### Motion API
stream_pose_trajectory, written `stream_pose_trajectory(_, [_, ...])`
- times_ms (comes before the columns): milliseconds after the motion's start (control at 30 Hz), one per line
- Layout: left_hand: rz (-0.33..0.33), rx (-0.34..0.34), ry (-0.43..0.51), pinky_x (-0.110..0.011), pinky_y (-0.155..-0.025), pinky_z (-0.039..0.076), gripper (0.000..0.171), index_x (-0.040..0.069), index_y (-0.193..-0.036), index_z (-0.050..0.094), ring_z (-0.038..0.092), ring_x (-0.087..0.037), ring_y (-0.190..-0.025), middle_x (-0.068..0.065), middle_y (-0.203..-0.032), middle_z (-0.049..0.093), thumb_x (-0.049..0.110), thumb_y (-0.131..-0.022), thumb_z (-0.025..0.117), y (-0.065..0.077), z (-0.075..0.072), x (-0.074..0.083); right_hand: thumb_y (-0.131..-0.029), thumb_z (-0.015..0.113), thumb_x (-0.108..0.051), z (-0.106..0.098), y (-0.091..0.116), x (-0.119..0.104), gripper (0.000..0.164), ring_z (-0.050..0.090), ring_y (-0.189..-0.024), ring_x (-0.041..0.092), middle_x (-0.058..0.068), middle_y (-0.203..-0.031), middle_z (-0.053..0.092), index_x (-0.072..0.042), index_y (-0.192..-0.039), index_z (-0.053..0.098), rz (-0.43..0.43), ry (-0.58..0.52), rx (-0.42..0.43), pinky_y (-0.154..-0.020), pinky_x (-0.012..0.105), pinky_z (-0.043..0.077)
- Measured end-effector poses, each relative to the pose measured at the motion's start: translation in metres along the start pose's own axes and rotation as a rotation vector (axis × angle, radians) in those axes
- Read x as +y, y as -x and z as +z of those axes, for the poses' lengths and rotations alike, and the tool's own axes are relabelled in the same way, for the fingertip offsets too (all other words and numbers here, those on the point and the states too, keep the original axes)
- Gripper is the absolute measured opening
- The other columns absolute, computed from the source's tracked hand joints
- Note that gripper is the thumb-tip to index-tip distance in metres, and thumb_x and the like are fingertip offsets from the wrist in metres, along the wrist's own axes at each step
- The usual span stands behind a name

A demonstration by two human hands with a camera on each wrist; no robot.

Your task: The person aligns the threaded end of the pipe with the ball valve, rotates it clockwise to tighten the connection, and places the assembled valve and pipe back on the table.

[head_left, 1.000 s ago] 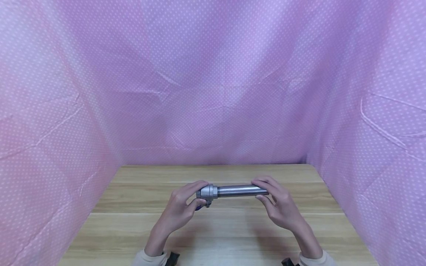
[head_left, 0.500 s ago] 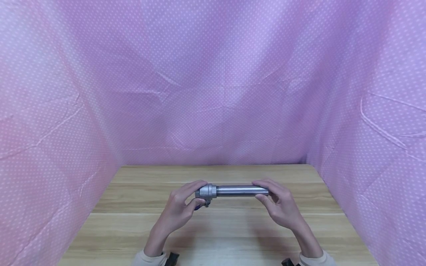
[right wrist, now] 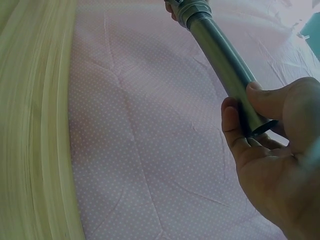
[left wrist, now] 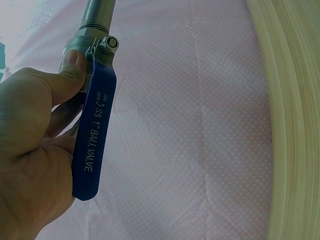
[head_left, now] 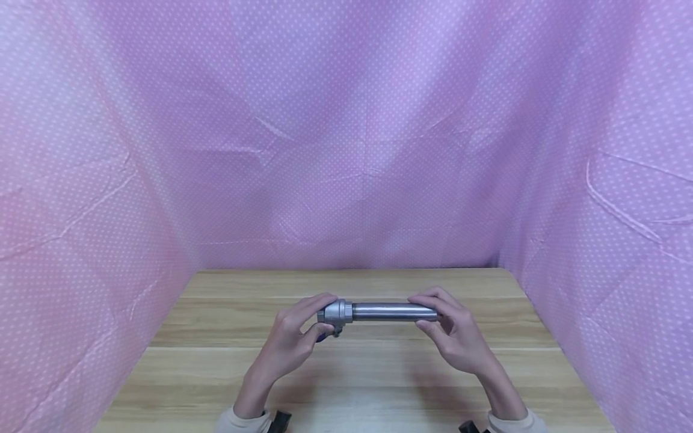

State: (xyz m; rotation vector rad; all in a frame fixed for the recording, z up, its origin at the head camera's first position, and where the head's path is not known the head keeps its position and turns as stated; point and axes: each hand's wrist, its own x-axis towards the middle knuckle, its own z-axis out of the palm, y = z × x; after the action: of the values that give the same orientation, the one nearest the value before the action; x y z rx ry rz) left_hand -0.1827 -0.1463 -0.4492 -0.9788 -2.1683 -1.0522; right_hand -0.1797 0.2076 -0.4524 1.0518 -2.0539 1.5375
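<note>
Dotted pink-purple cloth (head_left: 346, 150) (creased) borders a wood-grain table (head_left: 200, 367) on three sides.

Tabletop (head_left: 200, 337): room left of left hand (head_left: 295, 340), right of right hand (head_left: 460, 340), near between them.
Between hands: valve (head_left: 338, 311) plus pipe (head_left: 384, 311) block the way.
Curtain (head_left: 346, 150): walls off far, left and right.

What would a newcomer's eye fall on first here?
Probably the pink dotted cloth behind and beside the wooden table. Next, above the table, a metal pipe held by the right hand and joined to a ball valve in the left hand. In the left wrist view, the valve's blue handle dominates.
</note>
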Motion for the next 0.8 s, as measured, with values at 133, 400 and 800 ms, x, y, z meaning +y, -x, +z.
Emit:
stream_pose_trajectory(133, [0.004, -0.003, 0.003, -0.048, -0.102, 0.072, 0.062, 0.004, -0.140, 0.075, 0.083, -0.033, -0.121, -0.012, -0.136, 0.083, -0.010, -0.081, 0.092, -0.0002, 0.0003, -0.0004, -0.094, 0.070, 0.026, -0.0007, 0.0005, 0.0002, 0.047, 0.067, -0.104, 0.003, 0.014, -0.123, 0.069, 0.010, -0.138, 0.069, 0.009, 0.008, 0.005, -0.071, 0.021, 0.060])
stream_pose_trajectory(400, [0.003, -0.012, 0.016, -0.048, -0.104, 0.071, 0.062, 0.002, -0.140, 0.075, 0.083, -0.033, -0.122, -0.013, -0.137, 0.082, -0.010, -0.082, 0.092, -0.0008, -0.0005, 0.0004, -0.094, 0.071, 0.024, -0.0025, 0.0004, 0.0025, 0.043, 0.067, -0.096, 0.004, 0.013, -0.117, 0.073, 0.006, -0.133, 0.070, 0.015, 0.049, 0.021, -0.071, 0.020, 0.061])
stream_pose_trajectory(800, [0.008, 0.006, 0.012, -0.047, -0.104, 0.071, 0.063, 0.005, -0.139, 0.075, 0.083, -0.032, -0.121, -0.012, -0.135, 0.083, -0.012, -0.080, 0.092, -0.0007, -0.0019, -0.0012, -0.097, 0.071, 0.021, -0.0037, 0.0017, -0.0025, 0.048, 0.065, -0.091, 0.001, 0.010, -0.131, 0.072, 0.008, -0.143, 0.068, 0.110, 0.063, 0.016, -0.062, 0.021, 0.059])
